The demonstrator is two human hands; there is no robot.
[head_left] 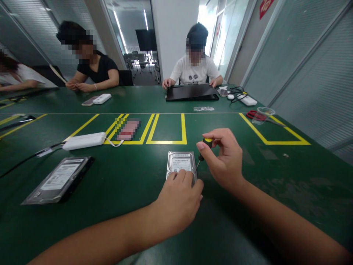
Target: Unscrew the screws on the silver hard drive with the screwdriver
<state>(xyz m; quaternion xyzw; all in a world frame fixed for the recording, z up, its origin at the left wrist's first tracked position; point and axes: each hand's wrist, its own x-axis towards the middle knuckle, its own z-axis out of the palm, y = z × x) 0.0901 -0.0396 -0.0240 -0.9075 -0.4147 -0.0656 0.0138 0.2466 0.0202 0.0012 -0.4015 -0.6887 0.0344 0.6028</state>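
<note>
A silver hard drive (180, 163) lies flat on the green table (132, 184) in front of me. My left hand (179, 200) rests on the drive's near end, fingers pressed down on it. My right hand (223, 158) is closed round a small screwdriver (202, 149) with a yellow and black handle. The screwdriver stands nearly upright, its tip at the drive's right edge.
A second hard drive (59, 179) lies at the left. Behind it sit a white power bank (84, 141) with a cable, and yellow tape boxes (167, 141). Scissors and a clear cup (263, 115) are at the far right. People sit across the table, one behind a black panel (191, 92).
</note>
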